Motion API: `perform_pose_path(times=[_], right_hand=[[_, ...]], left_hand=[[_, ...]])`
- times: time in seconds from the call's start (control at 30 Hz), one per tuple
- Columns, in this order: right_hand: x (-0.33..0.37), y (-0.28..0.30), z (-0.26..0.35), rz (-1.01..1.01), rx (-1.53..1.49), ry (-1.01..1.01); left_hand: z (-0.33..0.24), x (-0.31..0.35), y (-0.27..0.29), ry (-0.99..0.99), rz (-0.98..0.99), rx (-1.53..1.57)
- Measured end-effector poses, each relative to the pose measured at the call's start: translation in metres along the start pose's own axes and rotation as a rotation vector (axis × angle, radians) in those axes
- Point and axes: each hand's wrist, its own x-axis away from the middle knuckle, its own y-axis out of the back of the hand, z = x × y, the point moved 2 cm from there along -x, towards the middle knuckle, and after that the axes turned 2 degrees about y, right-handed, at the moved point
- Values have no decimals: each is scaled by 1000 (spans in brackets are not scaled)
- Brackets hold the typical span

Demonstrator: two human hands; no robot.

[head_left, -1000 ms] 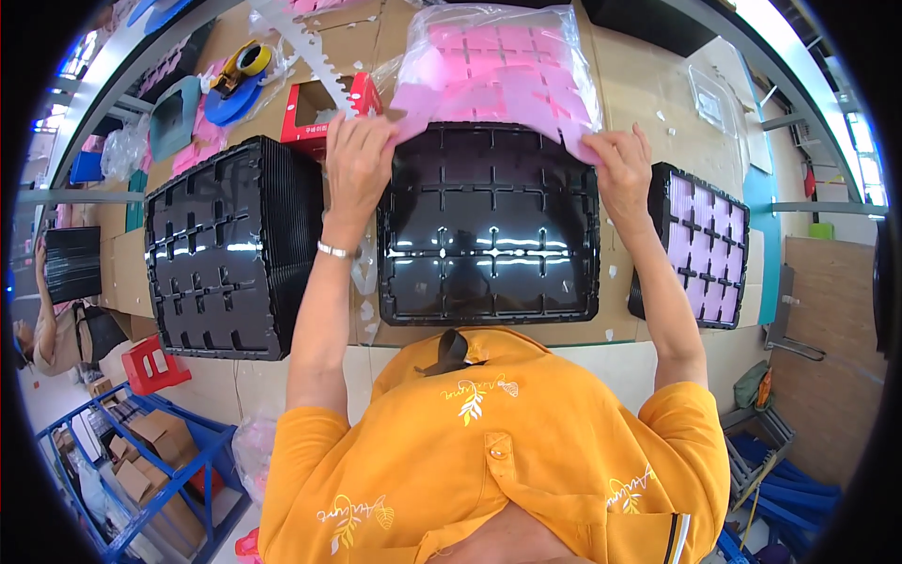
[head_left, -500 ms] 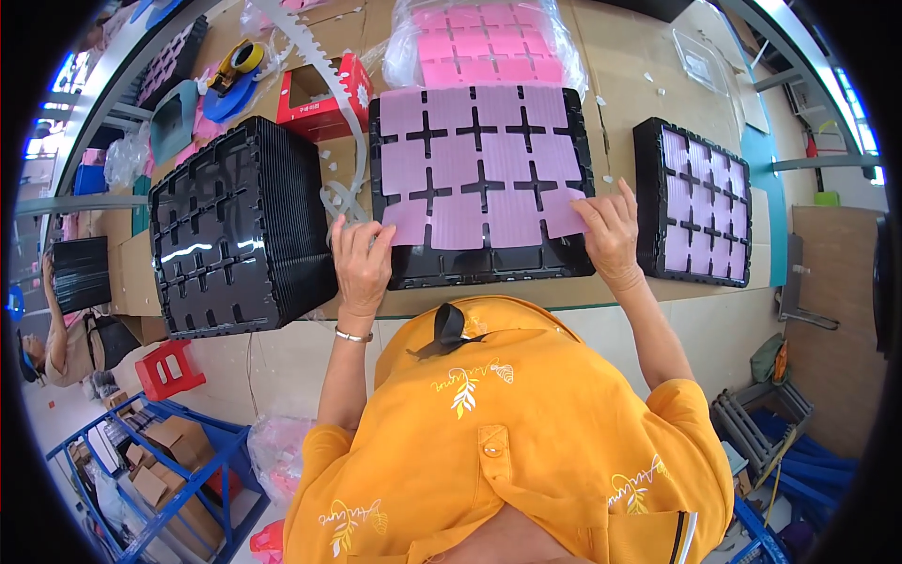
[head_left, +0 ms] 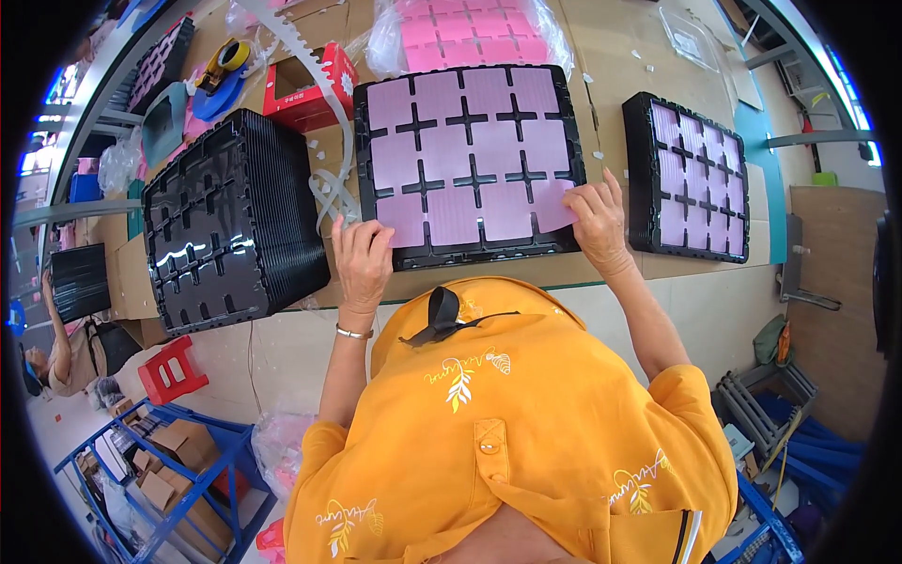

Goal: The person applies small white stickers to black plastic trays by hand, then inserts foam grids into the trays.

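Note:
A pink foam sheet (head_left: 446,155) with cross-shaped cutouts lies over a black plastic tray (head_left: 489,252) in front of me. The tray's black ribs show through the cutouts. My left hand (head_left: 364,258) pinches the sheet's near left corner between thumb and fingers; a bracelet is on that wrist. At the near right corner, my right hand (head_left: 599,221) pinches the sheet the same way, its little finger raised. The sheet's far edge lies within the tray's rim, and its near edge sits just inside the front rim.
On the left stands a tall stack of black trays (head_left: 235,221). To the right is a tray stack (head_left: 691,179) topped with pink sheet. Behind are a pile of pink sheets (head_left: 470,33) in clear plastic, a red box (head_left: 305,89) and a tape dispenser (head_left: 224,68).
The sheet has come toward me and down onto the tray, so the far rim now shows and the front part is covered. Both hands keep their corners.

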Motion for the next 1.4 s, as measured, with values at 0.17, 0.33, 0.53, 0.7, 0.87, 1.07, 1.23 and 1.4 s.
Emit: perform_pose_path(times=[0.17, 0.33, 0.53, 0.7, 0.87, 1.07, 1.23, 1.4], right_hand=[[-3, -3, 1, 34, -36, 3], [0, 2, 0, 55, -27, -2], [8, 1, 3, 67, -35, -21], [14, -2, 1, 81, -34, -22], [20, 13, 2, 193, -43, -17], [42, 37, -8, 262, 26, -23], [31, 27, 0, 185, 12, 9], [17, 2, 10, 369, -34, 210]], left_hand=[[2, 4, 0, 18, 7, -12], [-1, 3, 4, 15, 33, -21], [-5, 8, 5, 2, 67, -10], [-5, 12, 5, 7, 73, -13], [-12, 9, 22, 2, 190, 1], [-5, 31, 46, 15, 194, 85], [-2, 23, 34, 13, 137, 56], [-11, 0, 10, -128, 259, 24]])
